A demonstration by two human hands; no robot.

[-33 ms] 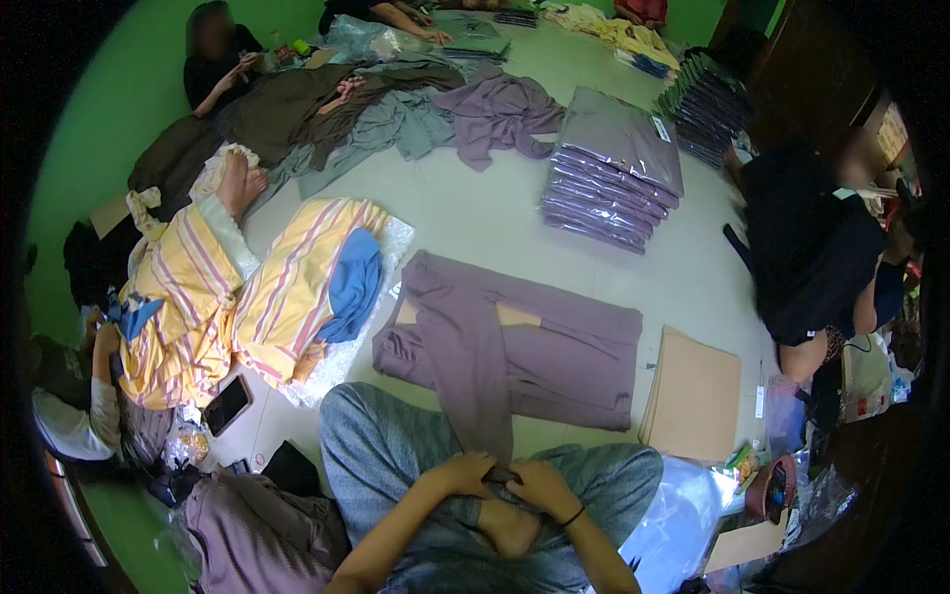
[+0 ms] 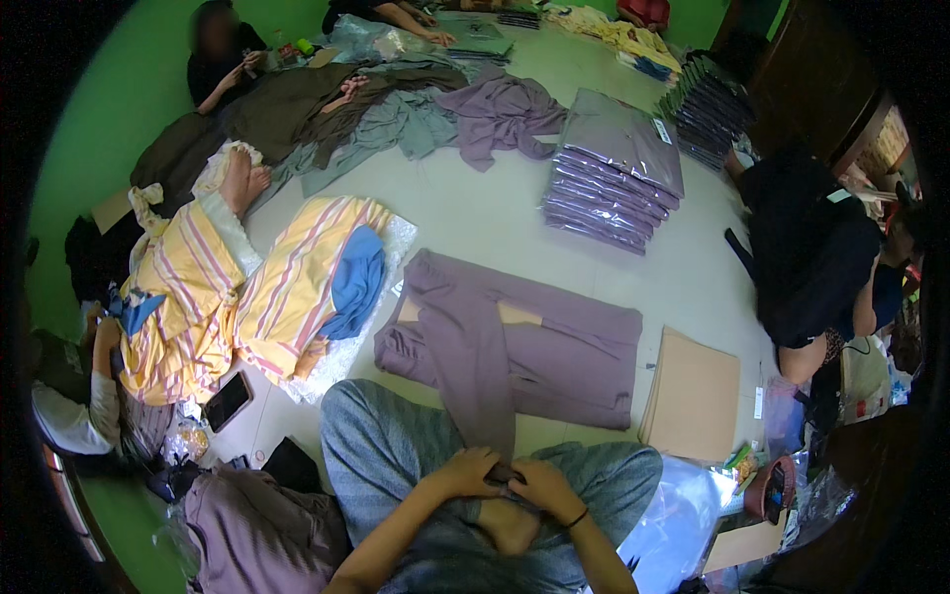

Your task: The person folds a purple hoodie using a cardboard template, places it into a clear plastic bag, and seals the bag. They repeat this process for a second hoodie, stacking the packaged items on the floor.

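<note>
A mauve garment (image 2: pixel 584 356) lies partly folded on the floor before my crossed legs, with a strip of tan cardboard (image 2: pixel 520 314) showing between its layers. One sleeve (image 2: pixel 475 381) stretches from it toward me and over my lap. At that sleeve's end, my left hand (image 2: pixel 465 475) and my right hand (image 2: pixel 546 492) are close together, fingers curled round the cuff (image 2: pixel 503 474). My fingertips are partly hidden by the cloth and my hands. A dark band circles my right wrist.
Tan cardboard sheets (image 2: pixel 693 391) lie right of the garment, near clear plastic bags (image 2: pixel 678 515). Beyond stands a stack of bagged mauve garments (image 2: pixel 614 188). Yellow striped cloth (image 2: pixel 297 277) and a phone (image 2: pixel 228 401) are at left. Several people sit around, one in black (image 2: pixel 816 247) at right.
My hands keep hold of the cuff, with only a slight shift of the fingers. The person in black at right has turned the head away and leaned a little.
</note>
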